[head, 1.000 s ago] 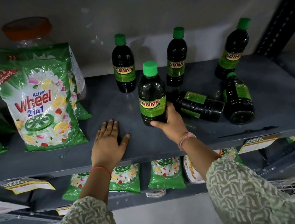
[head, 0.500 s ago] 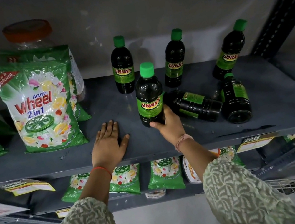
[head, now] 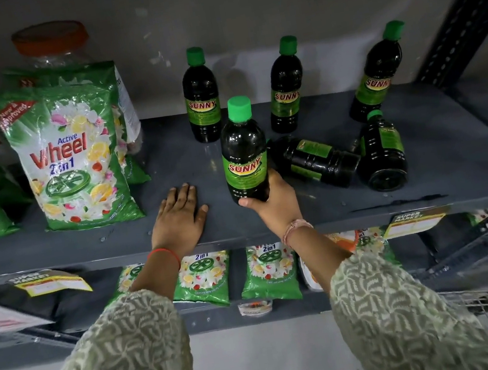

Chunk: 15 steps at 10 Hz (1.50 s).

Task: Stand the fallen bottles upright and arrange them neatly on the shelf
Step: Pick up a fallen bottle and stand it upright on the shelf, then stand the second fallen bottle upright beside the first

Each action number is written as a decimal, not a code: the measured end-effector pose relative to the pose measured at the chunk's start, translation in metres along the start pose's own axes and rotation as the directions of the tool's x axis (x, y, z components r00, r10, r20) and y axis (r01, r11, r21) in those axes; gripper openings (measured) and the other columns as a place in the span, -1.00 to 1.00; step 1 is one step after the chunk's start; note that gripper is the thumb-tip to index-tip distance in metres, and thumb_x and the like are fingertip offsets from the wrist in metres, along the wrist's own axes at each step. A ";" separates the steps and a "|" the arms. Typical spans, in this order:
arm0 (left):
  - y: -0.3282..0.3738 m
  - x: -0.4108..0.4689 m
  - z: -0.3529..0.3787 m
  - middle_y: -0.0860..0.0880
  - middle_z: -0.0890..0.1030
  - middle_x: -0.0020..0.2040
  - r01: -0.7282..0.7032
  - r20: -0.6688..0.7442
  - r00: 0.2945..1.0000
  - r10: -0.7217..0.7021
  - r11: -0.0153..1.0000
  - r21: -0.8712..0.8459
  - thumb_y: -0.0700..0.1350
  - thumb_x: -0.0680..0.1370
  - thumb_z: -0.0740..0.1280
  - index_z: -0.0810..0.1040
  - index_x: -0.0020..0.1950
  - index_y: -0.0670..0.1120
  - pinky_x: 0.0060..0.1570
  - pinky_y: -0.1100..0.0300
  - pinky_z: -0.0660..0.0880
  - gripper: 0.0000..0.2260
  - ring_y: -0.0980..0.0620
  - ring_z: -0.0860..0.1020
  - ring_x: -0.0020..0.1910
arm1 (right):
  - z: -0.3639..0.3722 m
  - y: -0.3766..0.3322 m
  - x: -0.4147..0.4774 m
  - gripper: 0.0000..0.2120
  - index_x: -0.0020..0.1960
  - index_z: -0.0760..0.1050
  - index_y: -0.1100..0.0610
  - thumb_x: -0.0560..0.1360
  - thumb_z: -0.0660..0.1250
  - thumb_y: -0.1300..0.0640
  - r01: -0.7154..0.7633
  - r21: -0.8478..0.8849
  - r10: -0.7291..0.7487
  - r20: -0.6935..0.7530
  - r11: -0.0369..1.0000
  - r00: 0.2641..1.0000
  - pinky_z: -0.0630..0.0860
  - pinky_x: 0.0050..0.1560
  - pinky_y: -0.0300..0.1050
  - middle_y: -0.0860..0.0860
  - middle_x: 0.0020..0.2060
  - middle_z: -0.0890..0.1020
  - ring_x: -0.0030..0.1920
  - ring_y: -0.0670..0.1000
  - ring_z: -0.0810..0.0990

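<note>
Green-capped and dark, the bottle in my grasp (head: 244, 155) stands upright near the front of the grey shelf (head: 443, 151), and my right hand (head: 274, 202) wraps its base from the right side, thumb pressed across the front low down, the other fingers curled round behind where I cannot see them. Just to its right two fallen bottles lie on their sides: one (head: 313, 160) with its neck hidden behind the bottle I hold, the other (head: 382, 152) with its base turned towards me. Three more stand at the back: one (head: 202, 101), another (head: 286, 90), and a third (head: 379, 75) leaning in the wide view. My left hand (head: 179, 218) lies flat on the shelf, palm down, fingers loosely spread and grasping nothing, between the bottle and a detergent packet (head: 74, 161)
</note>
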State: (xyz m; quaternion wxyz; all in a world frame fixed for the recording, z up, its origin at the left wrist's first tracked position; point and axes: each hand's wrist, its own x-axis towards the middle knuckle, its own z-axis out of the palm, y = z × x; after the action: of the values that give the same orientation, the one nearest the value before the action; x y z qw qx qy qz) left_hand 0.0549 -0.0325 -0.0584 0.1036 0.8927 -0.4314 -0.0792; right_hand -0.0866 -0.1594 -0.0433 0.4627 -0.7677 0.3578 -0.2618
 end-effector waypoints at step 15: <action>0.023 -0.006 0.011 0.03 0.06 0.56 -0.010 -0.024 1.000 0.011 0.999 0.035 0.04 0.62 -0.02 0.04 0.52 -0.03 0.50 0.03 -0.04 -0.52 -0.05 -0.04 0.55 | -0.059 0.009 0.049 -0.23 0.22 0.31 0.22 0.15 0.54 -0.04 -0.045 -0.010 0.036 -0.454 0.999 0.890 0.41 0.18 0.23 0.17 0.16 0.51 0.20 0.20 0.47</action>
State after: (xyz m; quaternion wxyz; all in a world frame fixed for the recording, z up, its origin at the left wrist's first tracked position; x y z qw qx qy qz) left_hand 0.0312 -0.0429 -0.0625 0.0937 0.8929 -0.4362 -0.0606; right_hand -0.1026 -0.2323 -0.0223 0.3640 -0.6825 0.4745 -0.4202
